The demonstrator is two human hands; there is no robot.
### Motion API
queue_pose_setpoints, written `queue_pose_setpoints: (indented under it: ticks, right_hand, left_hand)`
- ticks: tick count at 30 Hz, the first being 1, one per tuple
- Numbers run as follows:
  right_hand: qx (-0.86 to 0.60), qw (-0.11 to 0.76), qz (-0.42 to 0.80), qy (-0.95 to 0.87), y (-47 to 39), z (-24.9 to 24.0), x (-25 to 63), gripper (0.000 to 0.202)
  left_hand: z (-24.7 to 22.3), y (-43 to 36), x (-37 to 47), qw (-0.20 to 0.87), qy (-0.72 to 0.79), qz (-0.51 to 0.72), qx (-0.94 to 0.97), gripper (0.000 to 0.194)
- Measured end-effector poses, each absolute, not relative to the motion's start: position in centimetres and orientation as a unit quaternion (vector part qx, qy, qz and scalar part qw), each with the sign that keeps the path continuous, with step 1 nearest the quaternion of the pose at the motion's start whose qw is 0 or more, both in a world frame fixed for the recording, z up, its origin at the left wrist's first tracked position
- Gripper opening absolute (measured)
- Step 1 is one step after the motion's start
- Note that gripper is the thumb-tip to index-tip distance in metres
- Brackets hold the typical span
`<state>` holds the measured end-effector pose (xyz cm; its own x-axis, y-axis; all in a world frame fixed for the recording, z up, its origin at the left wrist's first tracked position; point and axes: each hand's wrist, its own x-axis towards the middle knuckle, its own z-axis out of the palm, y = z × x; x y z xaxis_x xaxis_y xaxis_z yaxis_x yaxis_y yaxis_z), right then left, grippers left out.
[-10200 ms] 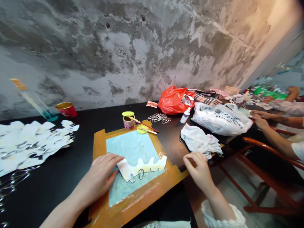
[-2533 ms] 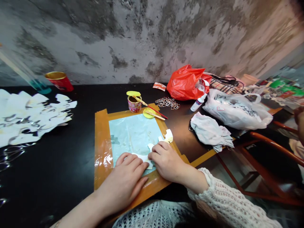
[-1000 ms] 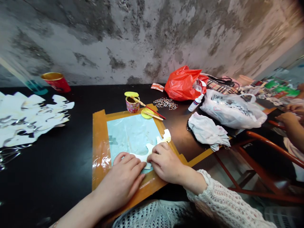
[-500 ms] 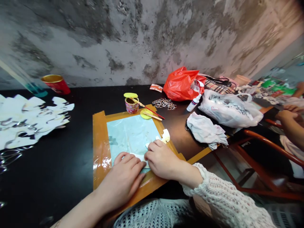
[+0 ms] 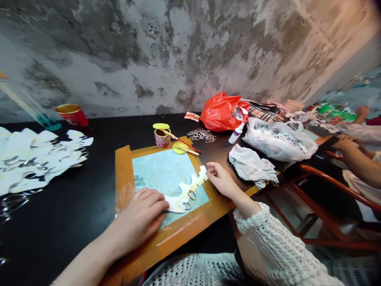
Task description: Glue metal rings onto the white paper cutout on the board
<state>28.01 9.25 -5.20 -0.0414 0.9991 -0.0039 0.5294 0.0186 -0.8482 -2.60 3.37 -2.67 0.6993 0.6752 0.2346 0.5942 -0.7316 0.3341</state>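
Note:
A white, yellow-stained cut-out strip (image 5: 193,185) with a notched edge lies on the pale blue sheet (image 5: 157,165); it looks like leather or fabric. Two metal rings (image 5: 192,194) hang at its lower edge. My left hand (image 5: 145,208) is over the strip's left end, fingers together and pressed down on it, hiding that end. At the other end, my right hand (image 5: 222,180) is just beside the notched tip, with its fingers loosely curled and slightly apart, and no object shows between them.
Brown tape (image 5: 123,174) borders the sheet. Behind it stand an opened glue tub (image 5: 162,140) and a yellow lid (image 5: 179,148) with a stick. A ring pile (image 5: 202,135), white bottle (image 5: 236,134), cloth (image 5: 251,163) and bags lie right. Finished-looking pieces (image 5: 41,159) are stacked left. A co-worker's arm (image 5: 353,153) shows right.
My right hand has moved up and right, away from my left hand, uncovering the strip and its rings. My left hand has shifted slightly left. The camera view has turned a little.

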Motion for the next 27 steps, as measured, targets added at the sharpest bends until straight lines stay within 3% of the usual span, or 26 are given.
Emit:
queue_pose_setpoints:
  ticks: [7, 16, 24, 27]
  right_hand:
    - [-0.636, 0.333, 0.316, -0.620, 10.2, -5.8, 27.9, 0.043]
    - [-0.617, 0.299, 0.390, -0.615, 9.8, -5.6, 28.5, 0.036]
    - [-0.637, 0.295, 0.190, -0.687, 6.6, -4.4, 28.5, 0.031]
    - [-0.643, 0.305, 0.242, -0.659, 6.4, -4.8, 28.6, 0.025]
  left_hand:
    - [-3.3, 3.7, -2.7, 0.085, 0.337, 0.180, 0.920, 0.019]
    - [-3.0, 4.4, -2.8, 0.015, 0.402, 0.212, 0.890, 0.017]
    - [-2.5, 3.3, -2.8, 0.058, 0.415, 0.195, 0.887, 0.026]
    - [-2.5, 3.1, -2.8, 0.062, 0.405, 0.188, 0.893, 0.027]
